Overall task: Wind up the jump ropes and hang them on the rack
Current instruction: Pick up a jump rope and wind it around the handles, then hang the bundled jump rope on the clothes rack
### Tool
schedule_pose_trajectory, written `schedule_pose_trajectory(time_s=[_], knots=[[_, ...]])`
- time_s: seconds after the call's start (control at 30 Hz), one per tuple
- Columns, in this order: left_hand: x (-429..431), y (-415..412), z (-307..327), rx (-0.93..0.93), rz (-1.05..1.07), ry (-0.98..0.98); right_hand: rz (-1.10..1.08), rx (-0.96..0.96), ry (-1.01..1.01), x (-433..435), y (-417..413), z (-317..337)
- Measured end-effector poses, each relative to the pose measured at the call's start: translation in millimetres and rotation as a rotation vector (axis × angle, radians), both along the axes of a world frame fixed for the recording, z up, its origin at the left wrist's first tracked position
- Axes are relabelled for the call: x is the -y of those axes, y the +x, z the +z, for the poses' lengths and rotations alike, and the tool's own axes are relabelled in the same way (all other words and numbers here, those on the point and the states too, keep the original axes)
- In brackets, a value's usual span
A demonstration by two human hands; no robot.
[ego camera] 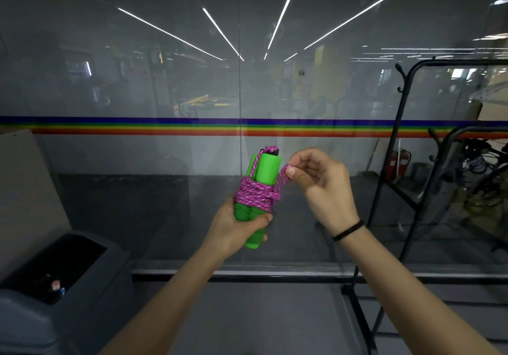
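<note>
Clenching paired green foam handles (265, 170) in left hand (233, 228) to anchor pink cord wraps (257, 193). Pinching end loop (283, 176) with right hand (321, 184), likely for tucking.

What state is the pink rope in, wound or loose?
Mostly wound: the pink rope coils around the green handles; the right hand pinches one short free loop.

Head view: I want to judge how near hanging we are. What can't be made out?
All in the head view:
- End of the rope: hidden in the pinch of the right hand, so loop or free end is unclear.
- Lower halves of the handles: covered by coils and the left hand.
- The rack: cut off by the right edge; what hangs there is dark and blurred.
</note>
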State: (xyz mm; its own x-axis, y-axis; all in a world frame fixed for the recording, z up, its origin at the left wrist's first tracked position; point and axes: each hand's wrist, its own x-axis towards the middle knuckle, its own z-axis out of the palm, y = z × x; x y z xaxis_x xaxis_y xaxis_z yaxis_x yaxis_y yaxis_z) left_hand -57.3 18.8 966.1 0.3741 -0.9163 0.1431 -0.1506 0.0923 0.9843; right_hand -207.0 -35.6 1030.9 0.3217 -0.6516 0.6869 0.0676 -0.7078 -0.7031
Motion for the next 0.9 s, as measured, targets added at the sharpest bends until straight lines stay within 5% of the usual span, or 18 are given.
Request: schedule_pose_trajectory(time_s=[0.17, 0.6, 0.9], knots=[[8, -5, -1, -0.201, -0.111, 0.062, 0.03, -0.144, -0.04, 4, 4, 8], [37, -19, -20, -0.107, -0.215, 0.175, -0.123, -0.232, 0.033, 38, -5, -6], [125, -42, -15, 0.122, -0.174, -0.114, -0.307, -0.255, 0.069, 102, -43, -26]])
